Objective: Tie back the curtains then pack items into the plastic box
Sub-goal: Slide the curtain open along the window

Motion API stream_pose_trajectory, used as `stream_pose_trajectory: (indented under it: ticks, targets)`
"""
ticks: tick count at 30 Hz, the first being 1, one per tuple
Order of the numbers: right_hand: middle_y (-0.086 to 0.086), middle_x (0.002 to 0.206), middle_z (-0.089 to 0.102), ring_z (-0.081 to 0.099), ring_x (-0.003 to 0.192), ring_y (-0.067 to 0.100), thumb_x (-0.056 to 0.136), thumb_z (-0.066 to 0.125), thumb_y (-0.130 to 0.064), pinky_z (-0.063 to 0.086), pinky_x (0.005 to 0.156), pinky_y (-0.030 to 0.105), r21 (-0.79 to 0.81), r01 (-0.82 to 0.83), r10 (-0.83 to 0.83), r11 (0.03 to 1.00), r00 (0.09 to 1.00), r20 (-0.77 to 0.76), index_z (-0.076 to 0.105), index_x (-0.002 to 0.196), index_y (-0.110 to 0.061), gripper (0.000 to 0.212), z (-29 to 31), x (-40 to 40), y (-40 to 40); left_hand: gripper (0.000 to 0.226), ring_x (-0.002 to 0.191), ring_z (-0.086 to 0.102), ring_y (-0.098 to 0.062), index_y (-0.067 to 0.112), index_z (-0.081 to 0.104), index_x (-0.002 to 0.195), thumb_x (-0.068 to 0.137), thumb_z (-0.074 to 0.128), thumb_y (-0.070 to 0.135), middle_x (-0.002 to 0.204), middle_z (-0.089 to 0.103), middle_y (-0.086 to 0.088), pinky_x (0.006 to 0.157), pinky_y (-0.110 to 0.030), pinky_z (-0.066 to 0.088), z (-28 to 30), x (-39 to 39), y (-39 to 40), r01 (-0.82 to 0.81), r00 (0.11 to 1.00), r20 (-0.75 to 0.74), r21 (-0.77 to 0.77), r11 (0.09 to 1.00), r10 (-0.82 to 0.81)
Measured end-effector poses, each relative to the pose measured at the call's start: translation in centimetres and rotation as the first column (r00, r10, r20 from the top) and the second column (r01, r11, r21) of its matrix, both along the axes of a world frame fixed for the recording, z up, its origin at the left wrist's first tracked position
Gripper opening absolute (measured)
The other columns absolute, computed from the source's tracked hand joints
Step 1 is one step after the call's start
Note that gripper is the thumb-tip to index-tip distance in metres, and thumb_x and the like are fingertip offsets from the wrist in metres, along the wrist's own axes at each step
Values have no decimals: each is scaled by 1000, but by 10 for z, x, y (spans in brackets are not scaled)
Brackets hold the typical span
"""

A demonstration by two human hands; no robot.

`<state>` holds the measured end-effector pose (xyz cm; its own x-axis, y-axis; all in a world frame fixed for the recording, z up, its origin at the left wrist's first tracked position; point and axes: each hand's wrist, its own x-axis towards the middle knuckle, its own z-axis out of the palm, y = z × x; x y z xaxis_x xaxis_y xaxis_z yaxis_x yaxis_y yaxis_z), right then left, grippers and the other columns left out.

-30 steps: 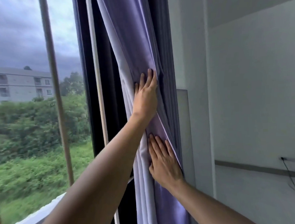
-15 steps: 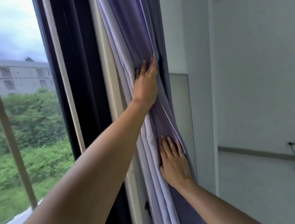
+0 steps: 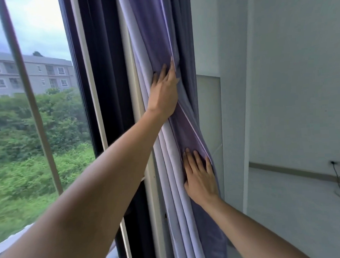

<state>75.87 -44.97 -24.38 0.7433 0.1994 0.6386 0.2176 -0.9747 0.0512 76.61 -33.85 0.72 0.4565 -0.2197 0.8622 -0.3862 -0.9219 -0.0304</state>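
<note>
Curtain (image 3: 157, 41) gathered, hanging vertical; left hand (image 3: 163, 92), right hand (image 3: 200, 178) flat, pressing it.

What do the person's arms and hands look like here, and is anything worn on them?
Both forearms are bare, with no sleeve in view. The left hand and the right hand show no glove, ring, watch or bracelet. The fingernails look short; the picture is too soft to tell whether they are painted.

I am seeing both hands pressing flat against the gathered purple curtain (image 3: 157, 41): the left hand (image 3: 164, 94) lying higher, the right hand (image 3: 199, 178) lower and nearer, with the window frame (image 3: 133, 91) standing just left.
</note>
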Motion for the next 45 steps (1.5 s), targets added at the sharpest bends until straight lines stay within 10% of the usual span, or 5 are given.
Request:
stream_pose_trajectory:
  ticks: [6, 15, 31, 45]
  targets:
    - [5, 159, 22, 27, 144, 27, 78, 64, -37, 7, 110, 69, -27, 16, -16, 1000, 1000, -24, 25, 151, -14, 86, -5, -30, 6, 65, 148, -4, -21, 10, -1, 152, 101, 14, 48, 161, -5, -4, 120, -43, -2, -26, -26, 3, -23, 992, -119, 85, 996, 33]
    - [9, 153, 35, 40, 136, 32, 74, 70, -49, 22, 105, 69, -13, -63, 63, 998, 997, 47, 37, 146, -21, 84, -21, -102, 29, 69, 148, 0, -25, 10, 3, 152, 100, 25, 50, 161, -2, -7, 120, -44, 2, -102, -105, 42, -63, 967, -229, 206, 976, 111]
    - [9, 146, 44, 49, 126, 25, 92, 47, -38, 43, 104, 40, 269, -392, 375, 880, 920, 115, 51, 134, -19, 46, -54, -274, 21, 64, 148, 3, -22, 18, 12, 153, 99, 30, 48, 160, 4, -3, 116, -49, -9, -204, -292, 116, -243, 934, -327, -297, 924, 141]
    - [11, 151, 35, 43, 132, 27, 91, 57, -32, 43, 103, 42, 395, -440, 467, 806, 883, 30, 47, 136, -21, 48, -38, -238, -51, 64, 130, 43, -31, 11, 35, 143, 91, 49, 46, 147, 41, -12, 105, -49, 35, -194, -308, 75, -312, 930, -1, -527, 791, 366]
